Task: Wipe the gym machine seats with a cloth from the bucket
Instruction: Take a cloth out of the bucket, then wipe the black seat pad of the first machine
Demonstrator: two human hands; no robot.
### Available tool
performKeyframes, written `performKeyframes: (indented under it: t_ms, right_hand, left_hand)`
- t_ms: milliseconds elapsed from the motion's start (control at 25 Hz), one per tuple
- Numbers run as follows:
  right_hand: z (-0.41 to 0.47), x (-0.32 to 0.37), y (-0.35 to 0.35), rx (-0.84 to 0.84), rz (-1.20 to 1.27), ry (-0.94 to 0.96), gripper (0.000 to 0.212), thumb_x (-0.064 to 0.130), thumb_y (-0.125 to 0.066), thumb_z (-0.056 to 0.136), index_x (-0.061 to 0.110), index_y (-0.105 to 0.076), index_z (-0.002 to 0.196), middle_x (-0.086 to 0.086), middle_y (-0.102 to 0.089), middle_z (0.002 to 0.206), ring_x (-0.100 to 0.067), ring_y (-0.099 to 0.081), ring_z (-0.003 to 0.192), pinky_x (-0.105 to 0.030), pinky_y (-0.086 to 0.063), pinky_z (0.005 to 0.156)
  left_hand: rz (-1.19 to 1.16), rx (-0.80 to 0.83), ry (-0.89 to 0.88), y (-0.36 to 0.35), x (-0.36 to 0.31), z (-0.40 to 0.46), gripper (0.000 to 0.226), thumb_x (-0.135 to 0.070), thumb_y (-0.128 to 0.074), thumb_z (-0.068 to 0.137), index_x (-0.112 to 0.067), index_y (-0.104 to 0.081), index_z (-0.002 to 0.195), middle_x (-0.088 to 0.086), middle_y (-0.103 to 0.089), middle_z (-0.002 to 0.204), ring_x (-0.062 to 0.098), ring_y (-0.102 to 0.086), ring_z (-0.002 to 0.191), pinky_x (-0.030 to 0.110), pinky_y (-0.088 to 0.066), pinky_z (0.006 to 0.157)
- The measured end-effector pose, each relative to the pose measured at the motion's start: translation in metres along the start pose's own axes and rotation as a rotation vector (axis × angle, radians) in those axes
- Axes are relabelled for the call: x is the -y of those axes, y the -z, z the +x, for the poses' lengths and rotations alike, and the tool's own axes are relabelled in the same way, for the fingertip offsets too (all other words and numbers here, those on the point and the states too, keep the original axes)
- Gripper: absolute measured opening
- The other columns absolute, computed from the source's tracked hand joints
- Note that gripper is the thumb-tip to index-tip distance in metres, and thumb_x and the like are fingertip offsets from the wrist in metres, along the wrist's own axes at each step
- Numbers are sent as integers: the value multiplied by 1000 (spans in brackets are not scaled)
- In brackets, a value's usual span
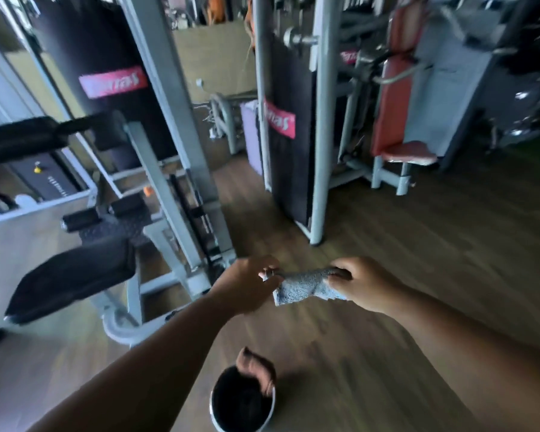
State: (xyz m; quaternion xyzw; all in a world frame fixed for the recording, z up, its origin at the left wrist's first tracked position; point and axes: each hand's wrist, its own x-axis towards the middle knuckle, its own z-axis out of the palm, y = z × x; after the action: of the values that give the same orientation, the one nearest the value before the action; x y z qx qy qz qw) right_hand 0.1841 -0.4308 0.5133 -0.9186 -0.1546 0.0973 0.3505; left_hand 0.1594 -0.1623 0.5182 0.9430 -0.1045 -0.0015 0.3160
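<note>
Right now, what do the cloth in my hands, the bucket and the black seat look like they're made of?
The grey cloth, held between the left hand and right hand, looks like terry fabric: speckled, nubby pile. The bucket seems metal or glossy plastic: pale shiny rim. The black seat looks like padded vinyl: smooth, dull sheen. Blur leaves all three uncertain.

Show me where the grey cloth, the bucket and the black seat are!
grey cloth (303, 286): head view, middle of the cloth stretched between both hands.
bucket (216, 419): head view, its pale left rim.
black seat (72, 275): head view, centre of the pad, lower left.
</note>
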Motion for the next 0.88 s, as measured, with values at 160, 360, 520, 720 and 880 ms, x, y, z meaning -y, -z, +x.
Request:
performKeyframes:
  t_ms: [160, 360, 520, 720, 880]
  right_hand:
    - [-14, -67, 96, -14, 1, 2, 19, 44, -61, 77, 24, -59, 77, 2, -62, 79, -11, -60, 72, -34, -47, 68]
    - [-18, -175, 198, -40, -100, -137, 13, 38, -54, 77, 26, -50, 79, 7, -53, 64, -6, -47, 55, -31, -40, 55]
    - [-8, -260, 260, -120, -99, -258, 10, 34, -51, 82, 25, -47, 82, 4, -53, 59, -12, -48, 50, -31, -38, 49]
    - [31, -351, 329, -159, -91, -339, 34, 33, -45, 84, 57, -55, 106, 14, -65, 71, -3, -55, 49, -28, -46, 51]
    - [67, -408, 395, -260, -99, -437, 22, 27, -50, 87, 43, -63, 96, 23, -66, 81, 1, -60, 69, -28, -50, 68]
  left_hand:
    - [-18, 74, 56, -57, -86, 79, 4, -34, -69, 86, -38, -71, 86, -27, -63, 71, -8, -60, 69, 13, -43, 66]
    - [-62, 142, -107, -143, -191, 175, 9, -31, -72, 85, -40, -71, 85, -22, -70, 79, -8, -64, 76, 11, -47, 71]
    - [-58, 287, -167, -201, -249, 261, 6, -46, -66, 83, -51, -66, 81, -26, -69, 82, -10, -63, 78, 19, -51, 75]
    - [39, 400, -307, -249, -292, 396, 8, -58, -56, 82, -65, -60, 86, -42, -60, 83, -16, -59, 79, 15, -47, 70]
    - [53, 460, -395, -280, -338, 524, 12, -53, -61, 87, -46, -68, 95, -30, -64, 84, -15, -58, 81, 18, -47, 73]
